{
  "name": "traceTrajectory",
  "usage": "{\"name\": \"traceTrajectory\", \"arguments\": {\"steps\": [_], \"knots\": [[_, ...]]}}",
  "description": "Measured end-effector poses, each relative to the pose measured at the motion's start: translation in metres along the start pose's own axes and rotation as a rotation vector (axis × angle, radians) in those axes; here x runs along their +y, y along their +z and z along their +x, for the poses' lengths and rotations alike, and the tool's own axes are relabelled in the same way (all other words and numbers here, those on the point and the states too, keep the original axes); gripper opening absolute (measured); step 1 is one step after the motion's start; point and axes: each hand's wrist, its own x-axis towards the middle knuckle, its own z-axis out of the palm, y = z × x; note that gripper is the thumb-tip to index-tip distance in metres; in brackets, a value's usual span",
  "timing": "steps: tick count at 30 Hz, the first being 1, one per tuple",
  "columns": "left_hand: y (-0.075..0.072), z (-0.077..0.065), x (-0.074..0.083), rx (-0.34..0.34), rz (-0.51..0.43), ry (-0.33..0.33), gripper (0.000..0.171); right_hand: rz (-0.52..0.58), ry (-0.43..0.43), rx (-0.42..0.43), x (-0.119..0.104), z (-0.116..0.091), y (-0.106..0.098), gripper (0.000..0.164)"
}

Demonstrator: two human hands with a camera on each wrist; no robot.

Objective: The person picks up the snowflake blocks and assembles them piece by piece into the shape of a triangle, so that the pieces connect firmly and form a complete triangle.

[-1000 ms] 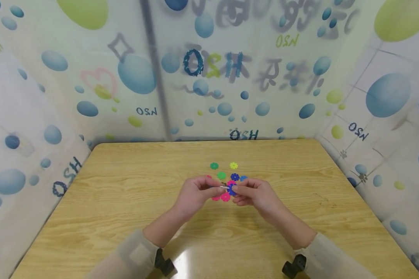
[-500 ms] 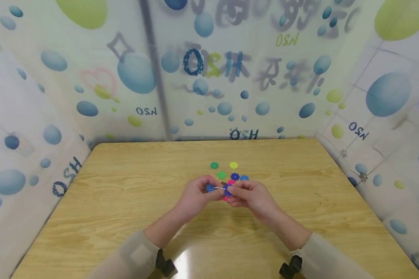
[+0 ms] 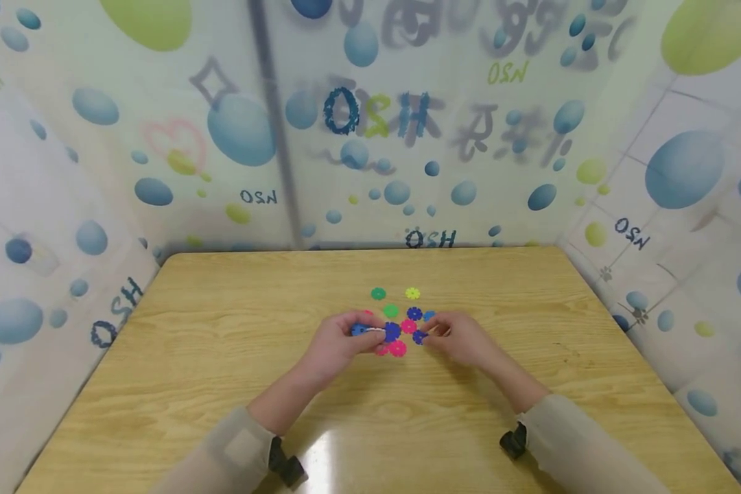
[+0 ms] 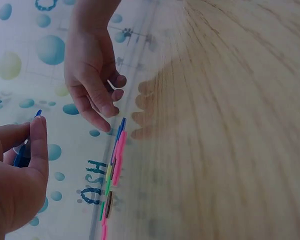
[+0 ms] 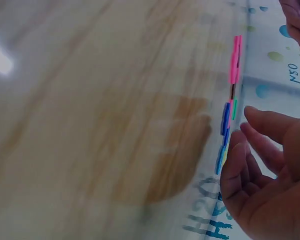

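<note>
My left hand (image 3: 330, 350) pinches a small joined set of flower-shaped plastic discs between thumb and fingers. In it are a blue disc (image 3: 359, 329), a white disc (image 3: 375, 329) seen edge-on and a dark blue disc (image 3: 392, 332). To the right, my right hand (image 3: 466, 337) hovers low over the table beside a loose dark blue disc (image 3: 418, 337), its fingertips partly covering that disc in the head view. In the right wrist view, the thumb and fingers of the right hand (image 5: 270, 175) are loosely bent and apart, with nothing between them.
Beyond and between the hands lie loose discs: pink discs (image 3: 398, 348), a green disc (image 3: 391, 311), a darker green disc (image 3: 378, 293), a yellow disc (image 3: 412, 293) and another dark blue disc (image 3: 414, 313). Patterned curtains (image 3: 370, 171) stand behind the wooden table (image 3: 222, 309).
The right hand has let go of the dark blue disc in the joined set and moved right, towards the loose discs. The left hand keeps the set and has shifted slightly left.
</note>
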Motion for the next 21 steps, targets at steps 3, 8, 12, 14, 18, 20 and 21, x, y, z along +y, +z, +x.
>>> {"name": "traceTrajectory", "arguments": {"steps": [3,8,12,14,18,20,21], "knots": [[0.000,0.000,-0.001,-0.014,-0.009,0.000,0.024,-0.076,0.020,-0.001,-0.001,0.007,0.004,0.022],[0.000,-0.001,0.000,-0.035,-0.021,-0.010,0.026,-0.125,0.055,-0.013,-0.005,0.013,0.006,0.024],[0.000,-0.002,0.003,-0.044,-0.026,-0.018,0.027,-0.124,0.046,-0.025,-0.005,0.011,0.004,0.020],[0.000,-0.003,0.004,-0.045,-0.017,-0.023,0.028,-0.111,0.037,-0.027,-0.003,0.010,0.003,0.021],[0.000,-0.003,0.004,-0.047,-0.015,-0.029,0.028,-0.071,0.018,-0.029,0.003,0.006,0.002,0.025],[0.000,-0.002,0.004,-0.049,-0.023,-0.030,0.028,-0.034,0.003,-0.020,0.005,0.003,0.002,0.022],[0.000,-0.002,0.004,-0.051,-0.033,-0.030,0.027,-0.012,-0.014,-0.014,0.006,0.000,0.002,0.019]]}}
